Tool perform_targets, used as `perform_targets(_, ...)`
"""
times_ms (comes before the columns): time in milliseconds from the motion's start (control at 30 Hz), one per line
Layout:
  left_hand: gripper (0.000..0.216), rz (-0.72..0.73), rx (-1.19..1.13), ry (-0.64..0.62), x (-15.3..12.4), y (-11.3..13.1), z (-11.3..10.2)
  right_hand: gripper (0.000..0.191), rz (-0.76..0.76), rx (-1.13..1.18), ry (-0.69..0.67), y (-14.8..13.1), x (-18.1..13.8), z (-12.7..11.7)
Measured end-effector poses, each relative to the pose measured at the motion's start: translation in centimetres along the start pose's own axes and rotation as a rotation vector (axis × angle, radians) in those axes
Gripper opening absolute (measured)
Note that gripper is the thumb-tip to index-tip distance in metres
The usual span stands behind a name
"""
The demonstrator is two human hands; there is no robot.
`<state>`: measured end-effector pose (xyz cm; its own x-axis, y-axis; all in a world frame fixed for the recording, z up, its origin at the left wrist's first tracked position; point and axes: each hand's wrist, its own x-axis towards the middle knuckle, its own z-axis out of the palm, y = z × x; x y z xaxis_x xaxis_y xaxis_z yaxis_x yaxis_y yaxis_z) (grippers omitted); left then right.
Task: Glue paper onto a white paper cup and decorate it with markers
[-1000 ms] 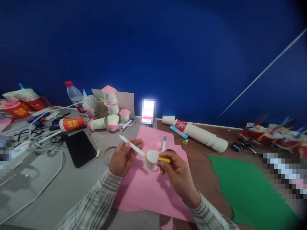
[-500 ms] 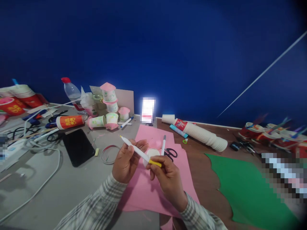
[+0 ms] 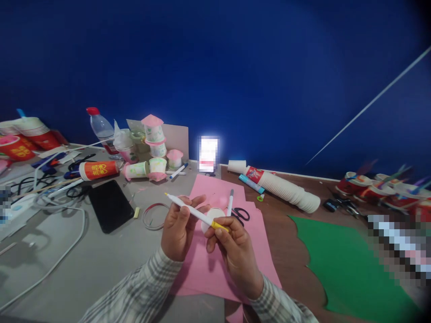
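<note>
Both hands hold a white felt-tip marker (image 3: 191, 211) above pink paper (image 3: 257, 255). Its bare yellow tip points to the upper left, and a yellow cap (image 3: 219, 226) sits at the other end. My left hand (image 3: 178, 231) pinches the barrel near the tip, its other fingers loosely bent. The yellow end is gripped between the thumb and fingers of my right hand (image 3: 237, 253). Behind the hands, a white paper cup (image 3: 217, 214) rests on the paper, partly hidden. A grey-capped marker (image 3: 230, 202) and black-handled scissors (image 3: 241, 216) lie just right of it.
Pink-trimmed paper cups (image 3: 153, 134) stand stacked at the back left, near a bottle (image 3: 101, 128). A black phone (image 3: 111, 206) and cables (image 3: 82, 224) lie left. A long cup stack (image 3: 286, 190) and green sheet (image 3: 350, 264) lie right.
My hands and the marker have shifted very slightly, the left hand a little to the right. The grip of both hands on the marker looks the same.
</note>
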<state>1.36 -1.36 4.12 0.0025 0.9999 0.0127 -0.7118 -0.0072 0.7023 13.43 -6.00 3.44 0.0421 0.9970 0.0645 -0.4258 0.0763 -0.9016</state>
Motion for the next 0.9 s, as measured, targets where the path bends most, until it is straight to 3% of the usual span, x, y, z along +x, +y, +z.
perform_targets(500, 0.028, -0.075, -0.122, 0.018, -1.0, -0.8, 0.9, 0.016, -0.371, -0.467, 0.151, 0.8, -0.4, -0.3)
perform_targets(633, 0.024, -0.141, -0.144, -0.076, -1.8, 0.0, 2.0, 0.02, -0.421, -0.467, 0.107, 0.0, -0.5, 0.0)
perform_targets(733, 0.019, -0.199, -0.117, -0.192, -2.2, 0.5, 2.6, 0.022, -0.441, -0.416, -0.046, -1.0, -0.4, 0.0)
perform_targets(800, 0.03, -0.14, -0.073, -0.253, -1.7, 0.8, 2.2, 0.019, -0.428, -0.31, -0.118, -1.9, -0.1, -0.3)
perform_targets(900, 0.05, 0.036, 0.143, -0.265, 0.2, 0.9, 0.3, 0.02, -0.475, -0.178, 0.034, -3.4, 0.8, -1.5)
